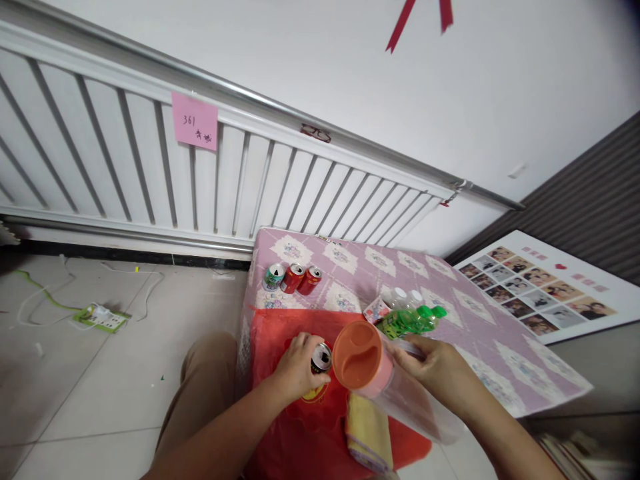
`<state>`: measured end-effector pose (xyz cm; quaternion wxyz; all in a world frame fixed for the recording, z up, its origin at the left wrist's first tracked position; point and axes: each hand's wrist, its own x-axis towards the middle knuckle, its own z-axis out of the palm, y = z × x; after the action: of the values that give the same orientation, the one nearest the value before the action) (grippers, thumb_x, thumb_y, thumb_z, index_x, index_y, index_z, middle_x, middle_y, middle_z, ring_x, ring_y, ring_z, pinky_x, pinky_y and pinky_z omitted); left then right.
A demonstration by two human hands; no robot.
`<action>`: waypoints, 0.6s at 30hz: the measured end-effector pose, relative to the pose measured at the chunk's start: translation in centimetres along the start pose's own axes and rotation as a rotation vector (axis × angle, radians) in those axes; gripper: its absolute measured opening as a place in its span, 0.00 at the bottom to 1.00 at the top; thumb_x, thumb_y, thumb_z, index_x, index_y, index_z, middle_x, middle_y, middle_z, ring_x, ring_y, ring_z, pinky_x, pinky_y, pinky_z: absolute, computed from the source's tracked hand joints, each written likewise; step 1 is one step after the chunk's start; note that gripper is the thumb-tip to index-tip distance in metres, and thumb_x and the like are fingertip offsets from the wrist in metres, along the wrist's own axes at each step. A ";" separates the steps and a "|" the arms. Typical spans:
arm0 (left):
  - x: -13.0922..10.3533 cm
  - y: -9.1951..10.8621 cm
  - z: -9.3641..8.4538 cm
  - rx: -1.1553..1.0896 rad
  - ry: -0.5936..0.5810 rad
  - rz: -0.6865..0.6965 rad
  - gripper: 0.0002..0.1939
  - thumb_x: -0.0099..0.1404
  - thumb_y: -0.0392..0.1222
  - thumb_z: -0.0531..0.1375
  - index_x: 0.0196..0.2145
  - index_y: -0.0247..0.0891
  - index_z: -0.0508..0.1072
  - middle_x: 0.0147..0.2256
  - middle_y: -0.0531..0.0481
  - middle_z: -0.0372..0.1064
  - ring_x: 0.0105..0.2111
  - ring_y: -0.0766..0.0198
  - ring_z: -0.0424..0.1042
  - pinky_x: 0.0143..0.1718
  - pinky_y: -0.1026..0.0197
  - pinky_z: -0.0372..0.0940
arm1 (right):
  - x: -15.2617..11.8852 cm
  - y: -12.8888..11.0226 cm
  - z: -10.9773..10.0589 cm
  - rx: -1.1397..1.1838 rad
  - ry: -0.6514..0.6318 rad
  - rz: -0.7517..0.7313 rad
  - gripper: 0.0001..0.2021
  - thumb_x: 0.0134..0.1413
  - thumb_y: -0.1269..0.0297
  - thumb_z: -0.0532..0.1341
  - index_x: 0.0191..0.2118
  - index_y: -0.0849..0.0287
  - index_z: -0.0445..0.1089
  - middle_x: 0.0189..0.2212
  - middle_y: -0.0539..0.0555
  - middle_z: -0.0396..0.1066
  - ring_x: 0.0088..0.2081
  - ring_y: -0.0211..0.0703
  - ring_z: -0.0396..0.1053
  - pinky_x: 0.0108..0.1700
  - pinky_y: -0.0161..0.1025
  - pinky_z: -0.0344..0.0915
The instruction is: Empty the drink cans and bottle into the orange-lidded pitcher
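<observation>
The left hand gripped the dark can over the red cloth; the right hand gripped the pitcher by its handle, tilted, just right of the can.

Angles the left forearm inward, with the left hand curved in a C-shaped grip. Slants the right forearm in from the lower right, with the right hand curled in a tighter grip. Bends one trousered knee.
</observation>
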<state>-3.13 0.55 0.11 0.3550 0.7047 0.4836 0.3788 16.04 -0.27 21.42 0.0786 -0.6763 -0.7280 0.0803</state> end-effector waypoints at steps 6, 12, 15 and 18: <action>0.0 0.0 0.0 0.000 0.004 0.004 0.32 0.47 0.39 0.70 0.48 0.46 0.64 0.46 0.49 0.62 0.47 0.54 0.63 0.49 0.53 0.61 | 0.0 0.1 0.1 -0.002 0.007 -0.003 0.19 0.50 0.47 0.55 0.18 0.55 0.58 0.14 0.46 0.61 0.19 0.37 0.58 0.22 0.34 0.51; 0.0 -0.1 0.0 -0.005 0.005 0.005 0.33 0.46 0.38 0.71 0.49 0.47 0.64 0.46 0.50 0.62 0.47 0.54 0.63 0.49 0.53 0.61 | -0.1 0.0 -0.1 0.017 0.018 -0.009 0.19 0.49 0.48 0.55 0.17 0.55 0.58 0.13 0.47 0.61 0.19 0.37 0.58 0.21 0.34 0.52; 0.0 -0.1 0.1 -0.009 0.007 0.003 0.33 0.46 0.37 0.71 0.48 0.47 0.64 0.46 0.50 0.62 0.47 0.54 0.63 0.49 0.53 0.61 | -0.1 -0.1 -0.1 0.014 0.005 -0.009 0.20 0.50 0.47 0.55 0.18 0.56 0.59 0.14 0.47 0.61 0.19 0.37 0.58 0.22 0.34 0.52; 0.0 -0.1 0.0 -0.013 0.009 0.002 0.32 0.46 0.37 0.70 0.48 0.47 0.64 0.46 0.50 0.62 0.47 0.54 0.63 0.49 0.53 0.61 | -0.2 -0.1 -0.2 0.014 0.008 -0.007 0.20 0.50 0.47 0.55 0.18 0.56 0.59 0.14 0.47 0.61 0.19 0.36 0.58 0.22 0.34 0.52</action>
<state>-3.12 0.54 0.03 0.3571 0.7010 0.4820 0.3856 16.02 -0.43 21.63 0.0865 -0.6734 -0.7296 0.0825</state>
